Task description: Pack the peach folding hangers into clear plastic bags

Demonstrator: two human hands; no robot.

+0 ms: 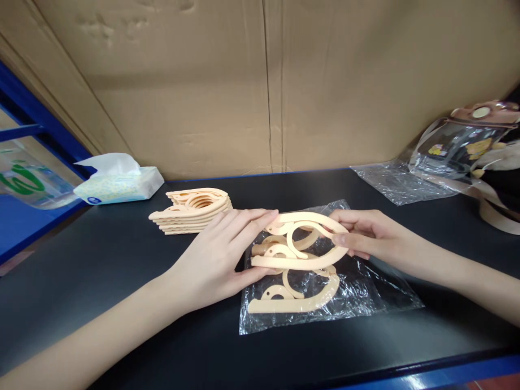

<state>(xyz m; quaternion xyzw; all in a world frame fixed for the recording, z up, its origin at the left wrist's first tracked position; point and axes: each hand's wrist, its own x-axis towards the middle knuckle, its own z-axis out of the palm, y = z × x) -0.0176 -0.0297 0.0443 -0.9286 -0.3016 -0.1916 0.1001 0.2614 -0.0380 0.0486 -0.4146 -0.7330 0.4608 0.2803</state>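
A cream plastic folding hanger (300, 264), its two arms folded together, is between my hands above a clear plastic bag (365, 303). My right hand (365, 233) pinches its curved right end, thumb on top. At the left, my left hand (221, 254) grips the two arm ends, fingers at the upper arm and thumb at the lower one. Beneath it, another cream hanger (292, 306) lies in the bag, partly hidden by the held one. A neat stack of folded hangers (195, 208) sits behind my left hand.
A tissue pack (122, 186) stands at the back left, by a large clear bottle (34, 176) and a blue frame (44, 127). Another plastic bag (400, 181) and a strapped drink bottle (459, 143) are at the back right. Cardboard (182, 86) rises behind the black table (182, 346).
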